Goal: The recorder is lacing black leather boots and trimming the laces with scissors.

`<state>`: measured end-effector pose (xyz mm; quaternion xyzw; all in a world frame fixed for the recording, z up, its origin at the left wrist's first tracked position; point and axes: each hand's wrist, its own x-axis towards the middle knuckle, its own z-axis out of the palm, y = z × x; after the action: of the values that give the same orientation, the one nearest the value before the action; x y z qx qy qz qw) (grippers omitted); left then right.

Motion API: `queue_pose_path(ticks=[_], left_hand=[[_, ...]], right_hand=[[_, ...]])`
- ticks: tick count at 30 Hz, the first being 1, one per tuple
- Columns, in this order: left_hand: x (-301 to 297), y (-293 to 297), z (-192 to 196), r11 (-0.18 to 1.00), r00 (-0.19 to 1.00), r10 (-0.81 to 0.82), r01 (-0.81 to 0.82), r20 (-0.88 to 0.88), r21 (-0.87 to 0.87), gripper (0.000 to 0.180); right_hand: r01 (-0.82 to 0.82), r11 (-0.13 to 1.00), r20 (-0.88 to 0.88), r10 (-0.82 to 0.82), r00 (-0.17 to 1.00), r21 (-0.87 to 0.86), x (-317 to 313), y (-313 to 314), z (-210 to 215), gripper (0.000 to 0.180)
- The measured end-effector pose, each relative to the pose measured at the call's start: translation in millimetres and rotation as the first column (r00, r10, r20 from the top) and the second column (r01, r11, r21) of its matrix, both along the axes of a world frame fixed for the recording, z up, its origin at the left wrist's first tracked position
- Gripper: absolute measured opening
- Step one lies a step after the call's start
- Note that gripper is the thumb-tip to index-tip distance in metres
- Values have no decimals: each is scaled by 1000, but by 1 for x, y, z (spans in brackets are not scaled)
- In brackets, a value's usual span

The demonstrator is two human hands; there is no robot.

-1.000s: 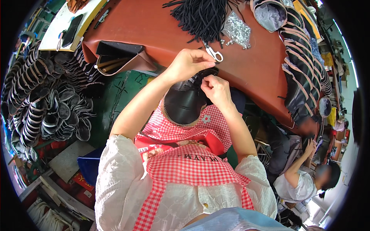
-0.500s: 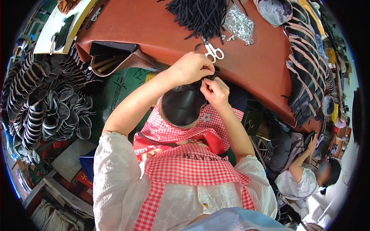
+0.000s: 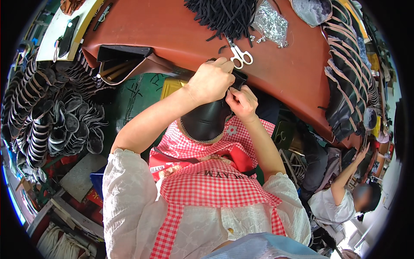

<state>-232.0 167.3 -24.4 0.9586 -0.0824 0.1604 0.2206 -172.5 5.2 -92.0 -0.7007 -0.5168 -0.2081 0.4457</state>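
Observation:
A black leather shoe upper (image 3: 203, 123) with a pale, toothed edge hangs toe down over my checked apron. My left hand (image 3: 211, 83) is closed round its upper part, fingers curled out of sight. Close beside it, my right hand (image 3: 242, 103) pinches at the upper's opening with thumb and fingertips. Between the hands a folded black part of the upper shows. Whether a lace or another small piece lies in the right fingertips is hidden. Just beyond the hands, white-handled scissors (image 3: 241, 57) rest on the brown-covered table (image 3: 276, 77).
A bundle of black laces (image 3: 222, 17) and a clear bag of small metal pieces (image 3: 271, 25) lie farther back. Black uppers are stacked at right (image 3: 347, 86), others piled at left (image 3: 71, 121). An open pouch (image 3: 123, 64) hangs at the table edge. A co-worker (image 3: 340, 194) sits at right.
My left hand has shifted slightly left and its knuckles have turned over; more of the black part shows between my hands. The right hand keeps its pinch. The co-worker's arm reaches farther out.

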Motion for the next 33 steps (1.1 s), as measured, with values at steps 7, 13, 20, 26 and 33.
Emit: queue_pose_path(ticks=[7,13,20,26,33], left_hand=[[-5,-5,-7,998,994,54,-52,94,-33,4],[-3,-1,-3,1000,995,27,-26,98,-15,4],[-1,-3,-2,999,1000,5,-6,27,36,3],[8,3,1,993,993,-103,98,59,72,4],[2,2,-4,998,998,-27,30,49,-59,4]], right_hand=[[-4,1000,-15,4,1000,-4,0,0,1,18],[-12,1000,-22,12,1000,-3,1,0,2,19],[-16,1000,-12,16,1000,5,0,1,2,20],[-1,1000,-1,1,1000,14,-1,2,11,19],[127,990,-390,-140,910,-59,-19,-18,28,15]])
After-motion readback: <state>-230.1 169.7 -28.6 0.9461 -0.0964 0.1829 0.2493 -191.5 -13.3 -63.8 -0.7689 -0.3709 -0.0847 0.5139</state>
